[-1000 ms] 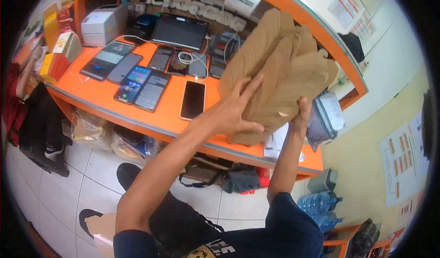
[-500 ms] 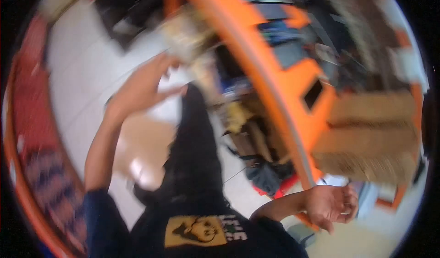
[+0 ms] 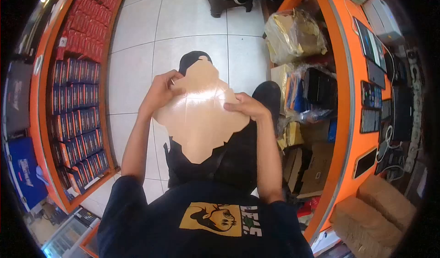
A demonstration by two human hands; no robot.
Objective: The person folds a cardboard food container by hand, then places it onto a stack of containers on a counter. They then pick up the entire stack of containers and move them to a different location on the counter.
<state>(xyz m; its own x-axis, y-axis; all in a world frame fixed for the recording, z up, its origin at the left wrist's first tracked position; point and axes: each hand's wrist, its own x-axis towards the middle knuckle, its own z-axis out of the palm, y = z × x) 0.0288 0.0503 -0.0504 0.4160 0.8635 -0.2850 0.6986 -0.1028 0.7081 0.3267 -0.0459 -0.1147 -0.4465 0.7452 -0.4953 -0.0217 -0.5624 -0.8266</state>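
Observation:
A flat, die-cut cardboard sheet [image 3: 201, 116] with a glossy tan face and notched edges lies over my lap, turned corner-up. My left hand [image 3: 162, 92] grips its upper left edge, fingers curled around the rim. On the opposite side, my right hand [image 3: 249, 106] pinches the right edge, with the thumb on top of the glossy face. Light glares off the upper part of the sheet, where fold lines show. Beneath it, my dark trousers and shoes are partly covered.
Left is an orange shelf with red boxes [image 3: 89, 22] and several rows of dark blue boxes [image 3: 78, 116]. At right, an orange counter [image 3: 350, 134] carries phones [image 3: 371, 94] and brown cardboard stacks [image 3: 366, 221]. Plastic-wrapped packages [image 3: 295, 35] sit under it. A dark stool [image 3: 216, 1] stands ahead.
My right hand has moved from beside the cardboard stacks to the sheet's right edge. My left hand, raised and open before, now grips the sheet. The view has turned and sharpened.

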